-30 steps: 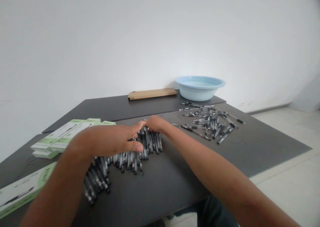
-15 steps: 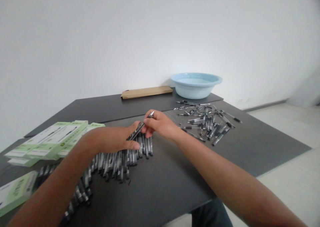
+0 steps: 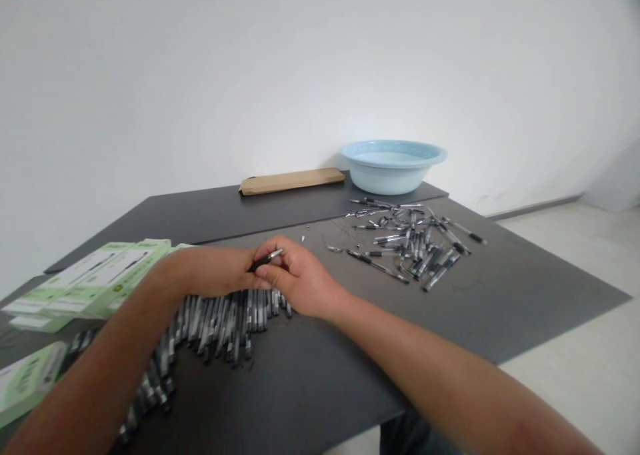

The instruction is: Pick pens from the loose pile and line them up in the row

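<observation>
A black pen (image 3: 265,260) with a silver tip is held between my hands, its tip pointing up to the right. My left hand (image 3: 240,269) is closed on the pen's rear part, most of which is hidden. The fingers of my right hand (image 3: 295,275) are pinched round the pen near its grip and touch my left hand. Below both hands, a row of capped pens (image 3: 220,328) lies side by side on the dark table (image 3: 320,388). A looser pile of clear pens with black grips (image 3: 415,248) lies at the right.
Green and white boxes (image 3: 107,278) are stacked at the left, and another box (image 3: 30,381) lies nearer. At the back are a flat brown cardboard piece (image 3: 293,181) and a light blue basin (image 3: 390,175). Small loose parts lie between my right hand and the pen pile.
My right hand has moved left and down, closer to my left hand. The pen has moved with the hands, and less of it shows. The view has shifted slightly.
</observation>
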`<state>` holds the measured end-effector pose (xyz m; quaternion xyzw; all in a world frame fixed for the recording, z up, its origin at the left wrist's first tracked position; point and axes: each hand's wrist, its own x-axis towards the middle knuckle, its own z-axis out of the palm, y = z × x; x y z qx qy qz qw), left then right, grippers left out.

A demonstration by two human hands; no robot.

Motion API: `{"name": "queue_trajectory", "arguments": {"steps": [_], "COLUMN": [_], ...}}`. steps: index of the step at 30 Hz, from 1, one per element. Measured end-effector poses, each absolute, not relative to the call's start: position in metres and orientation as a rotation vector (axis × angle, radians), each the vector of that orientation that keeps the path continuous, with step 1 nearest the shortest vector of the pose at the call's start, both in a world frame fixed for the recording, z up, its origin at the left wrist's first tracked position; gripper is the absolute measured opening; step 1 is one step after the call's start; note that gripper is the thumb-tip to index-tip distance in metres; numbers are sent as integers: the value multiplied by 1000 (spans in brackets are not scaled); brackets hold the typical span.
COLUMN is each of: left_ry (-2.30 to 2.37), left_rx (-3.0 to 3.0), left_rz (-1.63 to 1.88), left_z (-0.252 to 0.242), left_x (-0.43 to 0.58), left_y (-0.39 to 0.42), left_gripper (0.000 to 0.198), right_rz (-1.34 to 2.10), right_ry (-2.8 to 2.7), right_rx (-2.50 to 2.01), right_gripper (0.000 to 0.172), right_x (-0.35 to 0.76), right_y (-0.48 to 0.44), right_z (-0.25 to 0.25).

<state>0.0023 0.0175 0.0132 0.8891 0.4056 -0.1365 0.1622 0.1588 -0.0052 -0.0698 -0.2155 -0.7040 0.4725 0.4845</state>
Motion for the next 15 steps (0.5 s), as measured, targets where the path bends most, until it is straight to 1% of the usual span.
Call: {"name": "queue_trajectory", "arguments": {"steps": [3,6,8,11,12,15], "left_ry": [1143,1289,1347,1369,1376,1371], "left_rx": [2483,2462,2445,2421,2413,2394], "left_rz": [-481,-598,-636,-655,-668,-721], "left_z": [16,19,20,21,22,21], "left_x": [-1,-3,-4,-3,-3,-2], "left_y": [16,14,12,9,8,7], "left_gripper": [53,70,77,78,78,78], "right_rz": [945,746,528,126,54,-1], "right_ry": [-1920,-2108,-2229,-2193,-2076,-1880], "right_rx": [-592,-757,-1011,-1616,-1875,-2148], "right_gripper": [21,29,27,21,20,24], "right_x": [169,187,209,257,276,328], "right_y": [-9,1,20,59,72,101], "right_z": [-61,-45,-35,-26,-26,-35]}}
